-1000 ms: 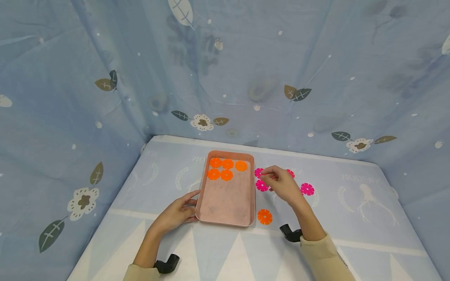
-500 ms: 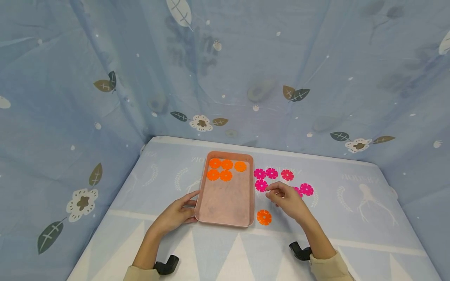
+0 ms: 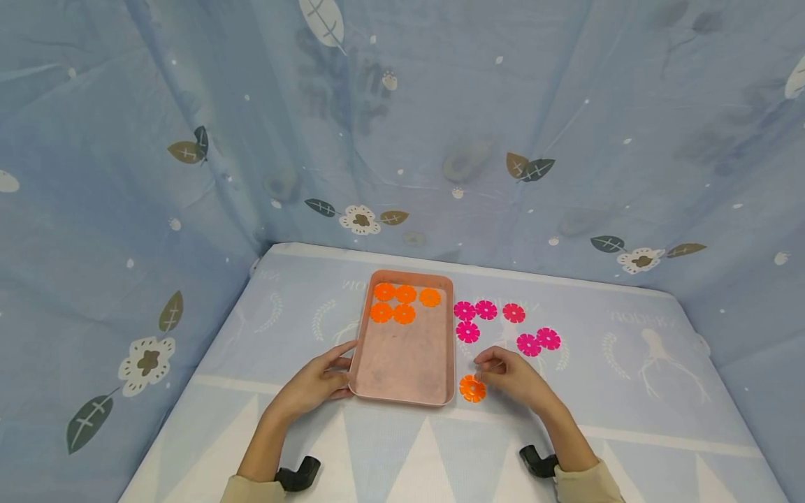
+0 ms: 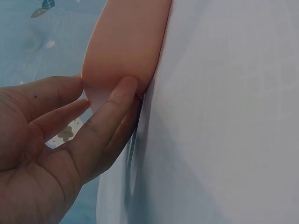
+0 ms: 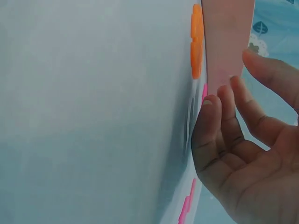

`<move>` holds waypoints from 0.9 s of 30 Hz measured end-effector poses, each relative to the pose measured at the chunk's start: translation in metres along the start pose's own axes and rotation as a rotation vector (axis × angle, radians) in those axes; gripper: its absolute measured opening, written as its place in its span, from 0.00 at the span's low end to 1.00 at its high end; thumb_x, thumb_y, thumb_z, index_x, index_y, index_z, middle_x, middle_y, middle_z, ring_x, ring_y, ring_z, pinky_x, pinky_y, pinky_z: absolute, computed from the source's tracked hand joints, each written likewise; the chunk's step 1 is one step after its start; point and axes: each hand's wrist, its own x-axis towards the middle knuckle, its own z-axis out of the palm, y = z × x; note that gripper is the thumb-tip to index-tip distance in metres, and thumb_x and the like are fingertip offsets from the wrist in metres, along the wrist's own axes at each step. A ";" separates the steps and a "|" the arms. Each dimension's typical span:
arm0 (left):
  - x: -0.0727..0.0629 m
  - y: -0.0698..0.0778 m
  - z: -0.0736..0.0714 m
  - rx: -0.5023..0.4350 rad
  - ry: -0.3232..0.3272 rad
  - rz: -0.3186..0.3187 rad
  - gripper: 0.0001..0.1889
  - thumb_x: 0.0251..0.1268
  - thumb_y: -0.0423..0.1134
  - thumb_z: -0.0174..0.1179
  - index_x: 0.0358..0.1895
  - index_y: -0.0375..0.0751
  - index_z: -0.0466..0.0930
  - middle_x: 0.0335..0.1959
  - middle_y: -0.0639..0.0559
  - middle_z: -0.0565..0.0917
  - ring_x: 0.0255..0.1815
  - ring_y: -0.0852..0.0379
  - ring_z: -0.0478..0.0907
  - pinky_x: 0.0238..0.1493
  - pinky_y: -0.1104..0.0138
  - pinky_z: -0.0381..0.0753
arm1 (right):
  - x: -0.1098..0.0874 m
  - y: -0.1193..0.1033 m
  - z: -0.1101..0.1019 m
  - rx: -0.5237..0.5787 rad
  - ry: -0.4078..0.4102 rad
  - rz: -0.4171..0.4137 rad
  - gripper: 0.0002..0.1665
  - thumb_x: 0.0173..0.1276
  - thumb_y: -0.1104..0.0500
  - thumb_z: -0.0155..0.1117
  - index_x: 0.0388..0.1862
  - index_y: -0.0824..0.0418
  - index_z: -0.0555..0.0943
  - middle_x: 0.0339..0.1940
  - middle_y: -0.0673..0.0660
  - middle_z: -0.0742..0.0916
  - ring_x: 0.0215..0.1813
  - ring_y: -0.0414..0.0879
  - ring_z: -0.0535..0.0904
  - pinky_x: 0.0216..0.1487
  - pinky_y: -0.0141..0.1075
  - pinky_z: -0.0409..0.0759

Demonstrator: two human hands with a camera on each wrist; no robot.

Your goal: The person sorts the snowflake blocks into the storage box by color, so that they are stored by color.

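A pink tray (image 3: 402, 363) lies on the table, with several orange flower-shaped discs (image 3: 404, 314) inside its far end. My left hand (image 3: 316, 382) touches the tray's left side near the front corner; in the left wrist view, its fairly straight fingers (image 4: 100, 116) press against the outer wall (image 4: 126, 46). Beside the tray's right front corner lies a single orange flower disc (image 3: 472, 388). My right hand (image 3: 517, 379) hovers just right of this disc, fingers loosely bent. Nothing is between them in the right wrist view, where the orange disc (image 5: 196, 42) appears edge-on beyond the fingertips.
Several magenta flower discs lie right of the tray, including one close to its wall (image 3: 468, 332) and a touching pair (image 3: 529, 344) farther right. A paler red-pink disc (image 3: 513, 313) lies behind. A blue patterned curtain (image 3: 440, 140) hangs behind the table.
My right hand has moved from over the magenta discs toward the front, down beside the single orange disc. My left hand and the tray have stayed in place.
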 end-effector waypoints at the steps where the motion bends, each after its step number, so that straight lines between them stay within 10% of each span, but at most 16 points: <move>1: 0.000 0.000 0.000 0.000 0.000 0.002 0.33 0.72 0.24 0.52 0.79 0.40 0.56 0.64 0.27 0.69 0.56 0.39 0.79 0.52 0.57 0.84 | 0.000 0.002 0.000 -0.013 -0.013 -0.007 0.15 0.65 0.62 0.71 0.49 0.64 0.81 0.38 0.56 0.82 0.39 0.50 0.77 0.39 0.35 0.81; 27: 0.000 0.000 0.000 -0.012 -0.004 0.005 0.33 0.72 0.24 0.51 0.79 0.40 0.56 0.65 0.27 0.68 0.57 0.39 0.78 0.53 0.57 0.83 | 0.001 0.005 0.006 -0.296 -0.060 -0.127 0.18 0.54 0.64 0.80 0.39 0.61 0.79 0.31 0.54 0.77 0.34 0.48 0.71 0.33 0.33 0.73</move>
